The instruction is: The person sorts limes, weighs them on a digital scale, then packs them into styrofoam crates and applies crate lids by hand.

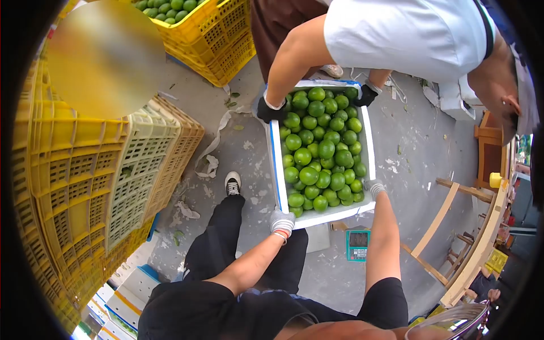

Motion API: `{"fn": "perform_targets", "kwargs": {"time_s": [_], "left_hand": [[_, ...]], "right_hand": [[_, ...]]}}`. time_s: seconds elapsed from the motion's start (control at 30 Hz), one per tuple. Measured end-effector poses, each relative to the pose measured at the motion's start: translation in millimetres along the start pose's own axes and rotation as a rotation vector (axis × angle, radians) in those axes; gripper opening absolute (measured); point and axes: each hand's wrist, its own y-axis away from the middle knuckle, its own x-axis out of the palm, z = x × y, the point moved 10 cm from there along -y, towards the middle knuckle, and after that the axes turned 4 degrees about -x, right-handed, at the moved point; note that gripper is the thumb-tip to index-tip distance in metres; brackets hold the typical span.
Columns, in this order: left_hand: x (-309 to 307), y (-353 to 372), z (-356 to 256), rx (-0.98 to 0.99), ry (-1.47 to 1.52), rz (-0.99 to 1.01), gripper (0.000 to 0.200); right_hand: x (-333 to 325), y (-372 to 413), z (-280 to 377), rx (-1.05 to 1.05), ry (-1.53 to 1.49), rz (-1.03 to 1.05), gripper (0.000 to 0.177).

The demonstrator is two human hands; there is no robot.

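A white foam box (pixel 334 216) full of green limes (pixel 320 148) is held between me and another person. My left hand (pixel 282 221), in a grey-white glove, grips its near left corner. On the near right side, my right hand (pixel 374 187) in a similar glove holds the box wall, its fingers partly hidden. Across from me, the other person's black-gloved hands (pixel 271 110) grasp the two far corners.
Stacked yellow crates (pixel 73 170) and a cream crate (pixel 139 170) rise at the left. Another yellow crate (pixel 221 42) of limes stands at the back. A scale display (pixel 358 245) lies below the box. Wooden frames (pixel 436 221) are at the right; scraps litter the floor (pixel 249 164).
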Motion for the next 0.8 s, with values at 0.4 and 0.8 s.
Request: {"fn": "perform_targets", "kwargs": {"time_s": [0.4,0.8], "left_hand": [[287.6,-117.2,-133.9,-0.111,0.374,-0.148,0.035],[416.8,-201.9,-223.3,0.106,0.234,0.545,0.048]], "right_hand": [[-195.6,-166.7,-3.7,-0.186,-0.33,-0.167,0.035],[-108.9,-245.5,-126.2,0.2,-1.121,-0.67,0.084]]}}
